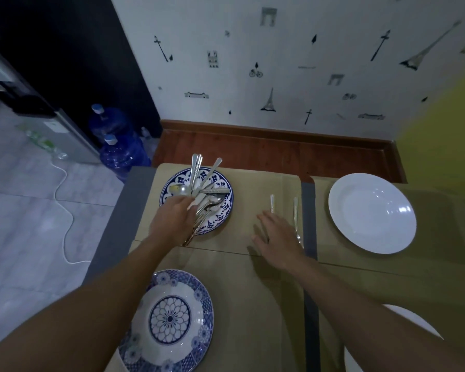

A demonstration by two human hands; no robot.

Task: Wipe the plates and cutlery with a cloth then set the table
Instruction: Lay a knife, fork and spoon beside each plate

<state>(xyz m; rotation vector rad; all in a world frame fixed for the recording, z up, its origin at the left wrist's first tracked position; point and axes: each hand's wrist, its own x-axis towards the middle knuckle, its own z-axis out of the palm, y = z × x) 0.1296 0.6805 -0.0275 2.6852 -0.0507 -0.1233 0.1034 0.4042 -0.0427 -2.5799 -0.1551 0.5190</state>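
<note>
Place: I read a home dining corner | Evidence: table (110,232) laid with placemats (253,189) and plates (372,213) | Paris-motif wallpaper (279,63) | blue water jugs (118,154) beside a grey appliance (73,140) on tiled floor (24,210)

Bare strip of mat (249,194) was open between the far blue plate (224,210) and the two laid pieces of cutlery (295,213), but the right hand (277,234) was spread over its near end. The left hand (172,218) and its bundle of cutlery (203,194) blocked the way over that plate. The white plate (372,213) hogged the right mat, and the near blue plate (169,320) took the bench's (113,210) front left.
</note>
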